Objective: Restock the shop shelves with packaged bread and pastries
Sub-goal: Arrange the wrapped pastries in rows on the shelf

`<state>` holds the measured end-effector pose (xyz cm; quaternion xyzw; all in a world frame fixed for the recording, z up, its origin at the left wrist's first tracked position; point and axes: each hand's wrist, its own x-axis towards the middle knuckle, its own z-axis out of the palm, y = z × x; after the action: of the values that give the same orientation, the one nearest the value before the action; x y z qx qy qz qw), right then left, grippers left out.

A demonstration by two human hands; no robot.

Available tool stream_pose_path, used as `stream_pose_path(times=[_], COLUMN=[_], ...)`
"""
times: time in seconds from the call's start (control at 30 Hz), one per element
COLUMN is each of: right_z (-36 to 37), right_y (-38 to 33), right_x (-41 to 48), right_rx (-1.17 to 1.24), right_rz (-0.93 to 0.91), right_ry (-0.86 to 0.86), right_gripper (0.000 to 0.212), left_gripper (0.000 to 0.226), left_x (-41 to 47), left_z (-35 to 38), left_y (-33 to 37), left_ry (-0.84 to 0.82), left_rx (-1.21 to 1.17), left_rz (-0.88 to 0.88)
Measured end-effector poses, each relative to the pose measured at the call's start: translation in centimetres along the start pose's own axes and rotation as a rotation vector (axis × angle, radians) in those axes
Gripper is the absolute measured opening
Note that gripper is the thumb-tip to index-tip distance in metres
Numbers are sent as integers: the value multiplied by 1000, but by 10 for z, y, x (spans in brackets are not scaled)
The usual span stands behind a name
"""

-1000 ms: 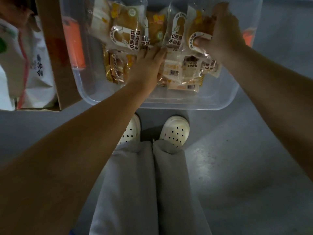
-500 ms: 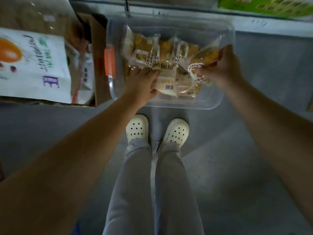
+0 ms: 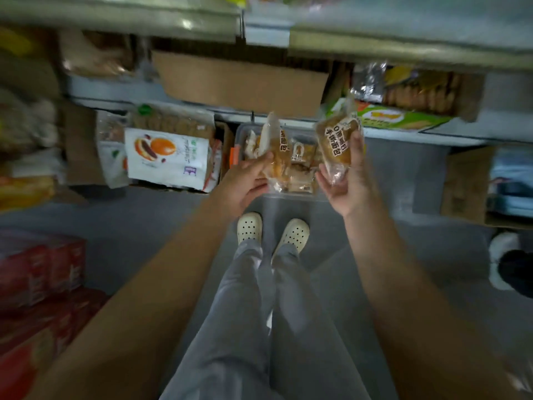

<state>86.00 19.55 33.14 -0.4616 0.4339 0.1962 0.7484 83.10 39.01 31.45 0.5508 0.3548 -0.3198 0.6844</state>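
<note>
The upper part of the view is motion-blurred; the goods on the shelf (image 3: 121, 15) at the top cannot be identified. The print on the packaging is only partly legible. A dark and white object (image 3: 510, 267) at the right edge is cut off and cannot be identified. The fingers of both hands are largely hidden behind the packets they hold.

The floor (image 3: 144, 220) is smooth and grey, and the lighting is dim. A clear plastic bin (image 3: 238, 137) stands on the floor against the lowest shelf, directly ahead of the person's white perforated shoes (image 3: 249, 228). It contains further bread packets (image 3: 300, 160). To the left of the bin lies a white bag (image 3: 167, 157) with an orange print. Above the bin sits a brown cardboard box (image 3: 239, 79). A green box (image 3: 398, 116) lies on the shelf to the right. Red boxes (image 3: 37, 272) are stacked at the lower left.

Both arms are extended forward over the bin. The left hand (image 3: 245, 183) is palm-up and grips the left packet (image 3: 277, 151) by its lower end, thumb on the front face. The packet stands roughly upright above the bin. The right hand (image 3: 349, 180) holds the right packet (image 3: 337, 142) from below and behind, thumb along its right edge. This packet is raised above the bin's right end, label toward the camera.
</note>
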Motion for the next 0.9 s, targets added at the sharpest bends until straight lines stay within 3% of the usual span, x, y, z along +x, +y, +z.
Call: stream_pose_path(times=[0.17, 0.27, 0.33, 0.43, 0.5, 0.7, 0.9], right_z=[25, 44, 55, 71, 82, 114, 134], right_y=[-54, -88, -110, -140, -156, -193, -209], right_x=[-93, -135, -160, -192, -207, -241, -258], right_rx=[24, 7, 22, 26, 26, 22, 47], right_rz=[-6, -31, -81, -147, -208, -231, -158], right_ry=[-191, -269, -355, -446, -519, -644, -777], right_gripper=[90, 83, 75, 58, 58, 40, 39], left_gripper=[46, 53, 46, 60, 72, 42, 61], left_x=[-104, -146, -166, -191, -207, -249, -264], left_z=[21, 35, 42, 46, 46, 50, 44], left_y=[61, 95, 116, 147, 167, 214, 239], left_ry=[-164, -267, -287, -222, -205, -231, -132], left_rx=[-196, -165, -135, -48, -91, -289, -139], left_rz=[114, 231, 322, 521, 654, 928, 1082])
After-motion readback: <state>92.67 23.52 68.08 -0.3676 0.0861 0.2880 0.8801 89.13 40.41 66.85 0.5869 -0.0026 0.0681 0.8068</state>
